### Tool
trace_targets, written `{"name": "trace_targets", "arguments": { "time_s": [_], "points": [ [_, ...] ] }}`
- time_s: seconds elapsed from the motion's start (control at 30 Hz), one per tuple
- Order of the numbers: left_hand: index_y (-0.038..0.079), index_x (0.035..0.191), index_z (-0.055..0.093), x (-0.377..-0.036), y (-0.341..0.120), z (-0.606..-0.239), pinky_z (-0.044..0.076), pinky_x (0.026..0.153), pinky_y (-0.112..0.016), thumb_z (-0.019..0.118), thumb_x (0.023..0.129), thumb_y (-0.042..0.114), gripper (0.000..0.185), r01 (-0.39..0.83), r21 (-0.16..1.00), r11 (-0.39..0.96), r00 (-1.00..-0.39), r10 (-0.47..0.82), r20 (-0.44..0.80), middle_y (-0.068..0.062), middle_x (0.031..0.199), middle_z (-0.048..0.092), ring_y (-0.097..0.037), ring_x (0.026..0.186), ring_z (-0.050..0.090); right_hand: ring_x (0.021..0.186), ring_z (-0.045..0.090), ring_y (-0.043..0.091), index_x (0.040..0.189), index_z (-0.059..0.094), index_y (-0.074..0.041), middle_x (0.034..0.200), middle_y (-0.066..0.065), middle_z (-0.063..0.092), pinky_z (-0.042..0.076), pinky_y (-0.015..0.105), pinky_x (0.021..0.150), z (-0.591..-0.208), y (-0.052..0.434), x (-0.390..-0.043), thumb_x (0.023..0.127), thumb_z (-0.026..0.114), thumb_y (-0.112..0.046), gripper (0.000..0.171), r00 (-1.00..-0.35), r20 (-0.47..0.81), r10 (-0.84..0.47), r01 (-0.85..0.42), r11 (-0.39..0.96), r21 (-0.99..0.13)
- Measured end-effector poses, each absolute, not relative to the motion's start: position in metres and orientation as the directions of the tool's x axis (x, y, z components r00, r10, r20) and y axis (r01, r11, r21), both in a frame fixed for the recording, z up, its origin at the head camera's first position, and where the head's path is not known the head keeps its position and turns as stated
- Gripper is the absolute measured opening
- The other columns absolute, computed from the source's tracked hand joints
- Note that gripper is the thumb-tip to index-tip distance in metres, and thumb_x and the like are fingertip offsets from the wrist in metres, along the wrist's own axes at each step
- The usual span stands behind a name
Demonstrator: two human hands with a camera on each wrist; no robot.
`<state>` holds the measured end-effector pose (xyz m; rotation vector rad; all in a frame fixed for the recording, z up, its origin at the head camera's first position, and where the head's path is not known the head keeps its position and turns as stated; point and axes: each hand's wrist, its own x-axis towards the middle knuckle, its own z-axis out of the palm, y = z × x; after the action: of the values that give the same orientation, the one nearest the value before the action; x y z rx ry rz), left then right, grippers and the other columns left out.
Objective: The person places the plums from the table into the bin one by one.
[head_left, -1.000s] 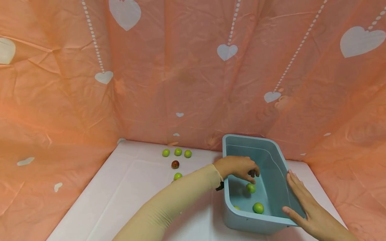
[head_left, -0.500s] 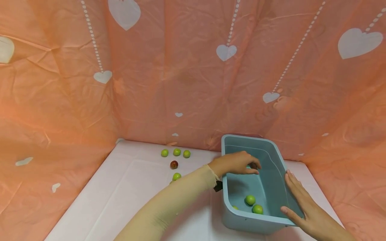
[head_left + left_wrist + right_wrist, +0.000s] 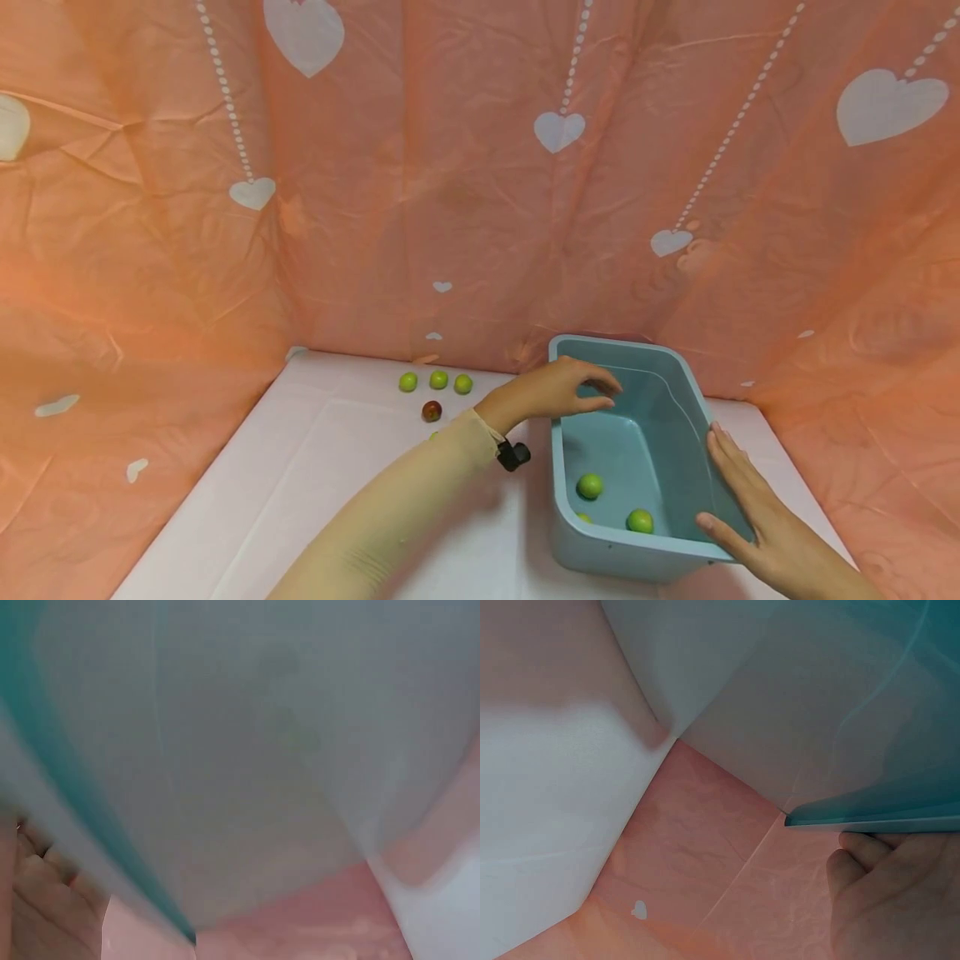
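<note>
A: Left hand [image 3: 558, 392]?

B: Above the blue bin's [image 3: 628, 560] left wall, fingers relaxed, grip apart, holding nothing.

A: Right hand [image 3: 750, 508]?

B: Flat against the bin's right wall, fingers straight, thumb on the rim.

A: Fruit?

B: Two green fruits [image 3: 590, 486] on the bin floor; more on the tabletop [image 3: 300, 483] at left.

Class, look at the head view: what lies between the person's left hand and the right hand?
In the head view, the blue tub's open inside lies between left hand and right hand, with two green fruits on its floor.
</note>
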<state>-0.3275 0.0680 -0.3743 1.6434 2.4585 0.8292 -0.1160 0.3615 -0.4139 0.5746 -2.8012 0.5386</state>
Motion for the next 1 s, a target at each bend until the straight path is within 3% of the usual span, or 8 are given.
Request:
{"name": "trace_targets", "arguments": {
  "time_s": [0.23, 0.47, 0.57, 0.77, 1.0],
  "points": [
    [0.013, 0.139, 0.072, -0.338, 0.031, -0.373, 0.058, 0.099, -0.03, 0.072, 0.106, 0.023, 0.034, 0.786, 0.546, 0.292, -0.499, 0.821, 0.279, -0.002, 0.137, 0.072, -0.013, 0.12, 0.068, 0.156, -0.011, -0.01, 0.175, 0.006, -0.017, 0.181, 0.007, 0.004, -0.003, -0.001, 0.11, -0.414, 0.362, -0.115, 0.1, 0.077, -0.026, 0.104, -0.908, 0.279, -0.314, -0.395, 0.864, -0.313],
    [0.009, 0.138, 0.071, -0.341, -0.003, -0.378, 0.056, 0.108, -0.039, 0.072, 0.106, 0.02, 0.034, 0.74, 0.616, 0.272, -0.538, 0.789, 0.297, -0.006, 0.137, 0.072, -0.019, 0.128, 0.068, 0.158, -0.01, -0.008, 0.174, 0.008, -0.014, 0.181, 0.009, 0.005, -0.003, 0.0, 0.113, -0.415, 0.362, -0.115, 0.098, 0.078, -0.024, 0.104, -0.896, 0.301, -0.327, -0.416, 0.856, -0.306],
    [0.008, 0.137, 0.072, -0.342, -0.018, -0.381, 0.056, 0.109, -0.045, 0.072, 0.106, 0.018, 0.033, 0.739, 0.611, 0.285, -0.554, 0.772, 0.311, -0.006, 0.135, 0.072, -0.022, 0.128, 0.069, 0.157, -0.01, -0.009, 0.174, 0.008, -0.014, 0.181, 0.008, 0.006, -0.003, 0.0, 0.113, -0.415, 0.361, -0.114, 0.098, 0.078, -0.025, 0.104, -0.895, 0.304, -0.325, -0.414, 0.859, -0.301],
    [0.01, 0.137, 0.072, -0.345, -0.047, -0.389, 0.053, 0.112, -0.043, 0.074, 0.105, 0.023, 0.035, 0.746, 0.55, 0.376, -0.602, 0.733, 0.315, -0.006, 0.141, 0.07, -0.023, 0.132, 0.066, 0.156, -0.01, -0.01, 0.175, 0.007, -0.016, 0.181, 0.008, 0.005, -0.003, 0.0, 0.111, -0.415, 0.361, -0.113, 0.099, 0.077, -0.026, 0.103, -0.905, 0.289, -0.313, -0.399, 0.861, -0.315],
    [0.017, 0.132, 0.075, -0.346, -0.08, -0.408, 0.051, 0.109, -0.05, 0.071, 0.106, 0.033, 0.031, 0.685, 0.51, 0.52, -0.697, 0.672, 0.25, 0.001, 0.131, 0.074, -0.022, 0.126, 0.067, 0.156, -0.011, -0.01, 0.175, 0.007, -0.016, 0.181, 0.008, 0.005, -0.004, 0.0, 0.111, -0.415, 0.36, -0.112, 0.1, 0.077, -0.025, 0.103, -0.902, 0.293, -0.316, -0.404, 0.857, -0.319]
  ]
}}
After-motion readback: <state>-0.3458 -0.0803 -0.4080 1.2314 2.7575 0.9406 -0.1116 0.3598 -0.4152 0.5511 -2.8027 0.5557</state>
